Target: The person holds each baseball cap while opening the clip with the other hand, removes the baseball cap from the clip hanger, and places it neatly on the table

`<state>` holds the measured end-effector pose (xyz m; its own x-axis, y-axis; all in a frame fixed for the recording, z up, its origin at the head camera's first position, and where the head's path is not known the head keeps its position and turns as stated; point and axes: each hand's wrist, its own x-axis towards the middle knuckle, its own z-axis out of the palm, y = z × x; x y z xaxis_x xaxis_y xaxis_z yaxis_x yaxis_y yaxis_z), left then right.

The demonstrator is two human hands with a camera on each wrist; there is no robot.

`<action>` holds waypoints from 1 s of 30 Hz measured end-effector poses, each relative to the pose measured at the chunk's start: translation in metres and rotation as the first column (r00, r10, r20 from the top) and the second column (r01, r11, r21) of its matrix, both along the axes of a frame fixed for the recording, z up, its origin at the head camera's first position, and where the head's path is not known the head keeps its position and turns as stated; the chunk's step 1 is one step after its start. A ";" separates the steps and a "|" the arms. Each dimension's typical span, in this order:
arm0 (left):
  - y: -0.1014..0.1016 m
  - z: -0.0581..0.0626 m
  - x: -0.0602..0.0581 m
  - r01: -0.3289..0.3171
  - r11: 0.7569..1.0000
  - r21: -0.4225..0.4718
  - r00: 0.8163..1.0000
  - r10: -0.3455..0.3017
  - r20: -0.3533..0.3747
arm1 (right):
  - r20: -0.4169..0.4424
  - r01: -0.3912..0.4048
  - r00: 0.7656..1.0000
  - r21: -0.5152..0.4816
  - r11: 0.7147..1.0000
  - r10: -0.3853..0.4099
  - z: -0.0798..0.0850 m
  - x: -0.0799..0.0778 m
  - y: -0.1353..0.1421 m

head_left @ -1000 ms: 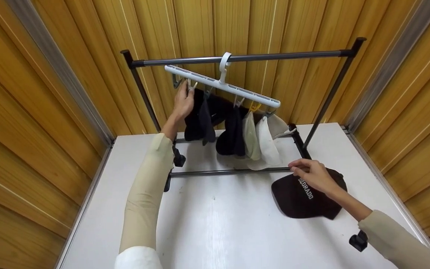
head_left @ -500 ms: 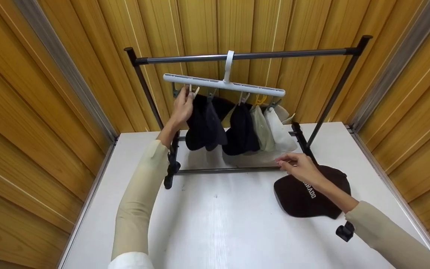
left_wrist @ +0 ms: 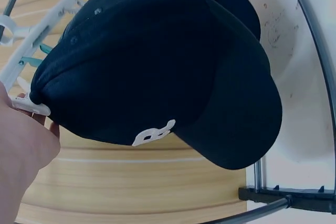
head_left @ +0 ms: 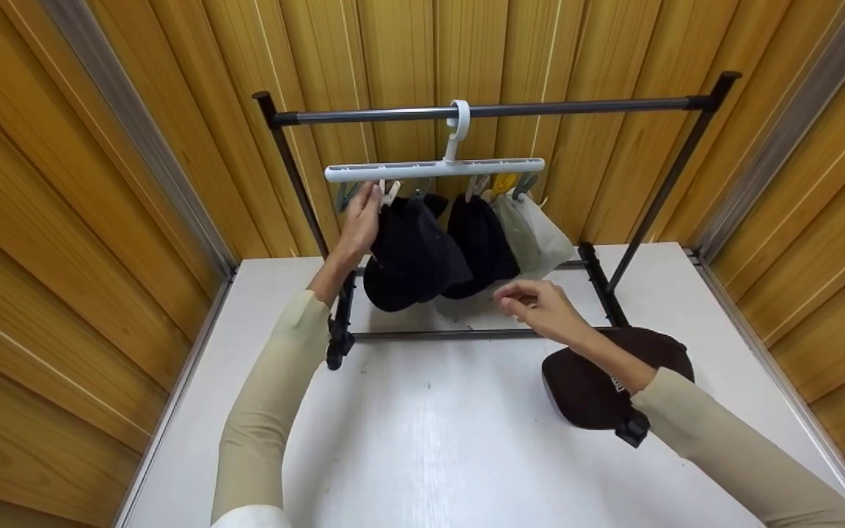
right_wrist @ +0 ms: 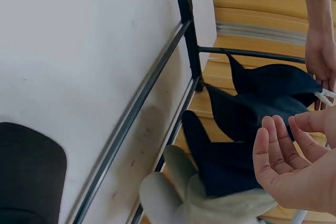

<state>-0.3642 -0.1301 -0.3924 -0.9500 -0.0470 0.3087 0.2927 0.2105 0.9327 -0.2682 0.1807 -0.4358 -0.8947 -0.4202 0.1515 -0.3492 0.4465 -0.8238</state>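
My left hand (head_left: 361,224) pinches a white clothespin (left_wrist: 32,105) under the left part of a white clip hanger (head_left: 393,171). That clip bites the back edge of a dark navy baseball cap (left_wrist: 147,61) with a white emblem, brim hanging down. Beside it hang more caps: another dark cap (head_left: 480,246), a pale green cap (head_left: 516,233) and a white cap (head_left: 551,236), each from its own clip. My right hand (head_left: 542,312) hovers empty below and in front of them, fingers loosely bent; the right wrist view shows its palm (right_wrist: 299,177).
The hanger hooks over the top bar (head_left: 576,108) of a black metal rack. A dark brown cap (head_left: 580,389) with white lettering lies on the white tabletop (head_left: 422,440), partly under my right forearm. Wood-panelled walls (head_left: 63,293) enclose the sides and back.
The hanger has swung from a steep slant to nearly level across my view, its caps swinging with it. My left hand moved slightly down with the clothespin; my right hand moved left and up.
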 end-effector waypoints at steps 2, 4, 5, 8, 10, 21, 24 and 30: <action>0.003 0.000 0.006 0.006 1.000 0.019 1.000 -0.006 0.005 | -0.022 -0.013 1.000 -0.021 1.000 0.012 0.005 -0.002 -0.010; 0.007 0.000 0.012 0.030 0.999 0.028 0.999 -0.030 -0.012 | -0.039 -0.022 0.999 -0.042 0.999 0.020 0.010 -0.004 -0.020; 0.008 0.000 0.015 0.048 0.998 0.036 0.999 -0.047 -0.022 | -0.055 -0.023 0.998 -0.050 0.998 0.020 0.009 -0.009 -0.024; 0.013 0.001 0.022 0.081 0.996 0.045 0.996 -0.078 -0.050 | -0.119 -0.009 0.993 -0.072 0.997 0.001 0.013 -0.016 -0.038; 0.015 0.002 0.026 0.089 0.995 0.043 0.995 -0.087 -0.047 | -0.160 0.004 0.987 -0.099 0.995 -0.020 0.018 -0.020 -0.049; 0.023 0.003 0.038 0.157 0.987 0.040 0.986 -0.155 -0.053 | -0.210 0.008 0.977 -0.148 0.989 -0.039 0.024 -0.044 -0.096; 0.022 0.003 0.039 0.196 0.979 0.052 0.980 -0.194 -0.038 | -0.229 0.006 0.973 -0.091 0.996 -0.027 0.024 -0.046 -0.103; 0.019 0.004 0.040 0.253 0.964 0.084 0.967 -0.253 -0.016 | -0.231 -0.028 0.973 -0.046 0.999 0.017 0.023 -0.047 -0.110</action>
